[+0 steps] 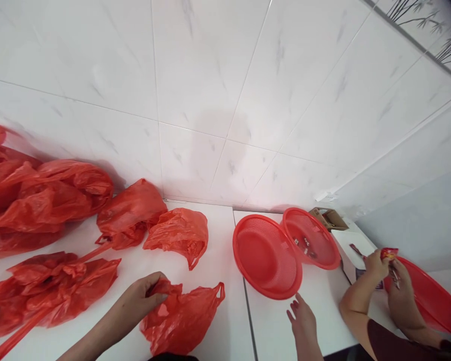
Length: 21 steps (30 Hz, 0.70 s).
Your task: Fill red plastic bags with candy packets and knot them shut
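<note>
My left hand (145, 296) pinches the upper left edge of a red plastic bag (186, 321), which lies on the white table in front of me. The bag's loop handle sticks up on its right side. My right hand (302, 318) is over the table with its fingers apart, holding nothing. Its fingertips are close to the near rim of a red mesh basket (261, 255); I cannot tell whether they touch. The inside of this basket shows only its red bottom.
A second red basket (304, 225) holds several small items. Behind it stands a cardboard box (328, 219). At right a co-worker's hands (378, 263) hold small packets beside a large red basin (432, 296). Red bags (131, 213) crowd the left side, against the tiled wall (195, 85).
</note>
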Motion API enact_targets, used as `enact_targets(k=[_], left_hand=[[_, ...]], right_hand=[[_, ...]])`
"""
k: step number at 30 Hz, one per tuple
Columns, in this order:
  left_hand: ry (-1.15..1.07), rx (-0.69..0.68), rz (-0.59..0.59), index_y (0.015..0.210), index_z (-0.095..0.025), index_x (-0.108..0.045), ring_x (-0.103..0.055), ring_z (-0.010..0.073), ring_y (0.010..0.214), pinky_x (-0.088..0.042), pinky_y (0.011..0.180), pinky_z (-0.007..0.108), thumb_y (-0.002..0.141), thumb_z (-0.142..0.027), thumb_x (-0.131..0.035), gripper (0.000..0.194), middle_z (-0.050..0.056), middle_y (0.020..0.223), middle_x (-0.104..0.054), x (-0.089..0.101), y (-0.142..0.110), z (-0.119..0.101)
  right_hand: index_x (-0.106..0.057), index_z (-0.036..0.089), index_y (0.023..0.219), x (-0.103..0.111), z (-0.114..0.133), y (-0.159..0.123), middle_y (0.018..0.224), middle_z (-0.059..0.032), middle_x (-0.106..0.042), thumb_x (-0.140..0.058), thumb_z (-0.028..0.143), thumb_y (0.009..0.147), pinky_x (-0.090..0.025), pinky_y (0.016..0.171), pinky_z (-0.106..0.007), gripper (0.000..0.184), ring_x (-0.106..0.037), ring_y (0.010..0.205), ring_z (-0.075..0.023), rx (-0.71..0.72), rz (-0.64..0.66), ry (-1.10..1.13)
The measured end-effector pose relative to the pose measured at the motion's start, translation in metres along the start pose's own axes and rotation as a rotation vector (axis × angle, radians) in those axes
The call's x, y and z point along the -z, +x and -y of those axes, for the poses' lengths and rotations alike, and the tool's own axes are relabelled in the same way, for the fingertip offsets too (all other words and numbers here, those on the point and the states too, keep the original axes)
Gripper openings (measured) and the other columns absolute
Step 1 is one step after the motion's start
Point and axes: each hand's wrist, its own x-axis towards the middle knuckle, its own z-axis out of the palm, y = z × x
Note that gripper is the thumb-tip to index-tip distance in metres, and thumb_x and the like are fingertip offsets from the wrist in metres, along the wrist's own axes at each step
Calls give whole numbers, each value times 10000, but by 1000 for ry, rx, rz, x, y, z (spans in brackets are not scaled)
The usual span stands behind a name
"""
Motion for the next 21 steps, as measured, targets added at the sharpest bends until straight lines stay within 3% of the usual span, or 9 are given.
enact_targets(k=[6, 13, 17, 19, 21], left_hand=[[11, 20, -27, 646, -196, -480, -454, 133, 586, -351, 554, 227, 699, -353, -501, 167, -42, 608, -475, -13, 6, 4], [47, 68, -127, 662, -195, -474, -436, 135, 602, -337, 564, 228, 717, -309, -488, 128, -42, 616, -460, 2, 0, 8], [43, 79, -184, 693, -197, -492, -446, 135, 615, -345, 568, 222, 739, -321, -487, 132, -40, 640, -468, 7, -5, 19], [49, 92, -193, 687, -197, -480, -439, 132, 610, -340, 555, 218, 746, -325, -484, 141, -40, 643, -458, 7, -5, 26], [59, 99, -193, 682, -198, -466, -431, 130, 609, -335, 547, 216, 750, -324, -481, 144, -40, 647, -448, 5, -4, 31]], right_hand=[[-521, 247, 942, -8, 51, 74, 1070, -84, -541, -640, 337, 530, -563, 710, -345, 438, -625, 955, -242, -65, 13, 179], [-502, 333, 1123, -20, 107, 133, 1397, -82, -413, -552, 307, 618, -548, 619, -447, 508, -601, 1045, -285, -131, 99, 309], [-510, 325, 991, -29, 123, 148, 1327, -67, -477, -559, 319, 704, -536, 502, -389, 292, -651, 813, -235, -178, 113, 393], [-507, 294, 873, -34, 133, 155, 1182, -61, -546, -503, 342, 775, -522, 442, -346, 109, -627, 642, -182, -185, 123, 439], [-484, 263, 785, -36, 143, 159, 1008, -50, -569, -457, 343, 823, -502, 406, -308, 93, -572, 528, -136, -174, 130, 467]])
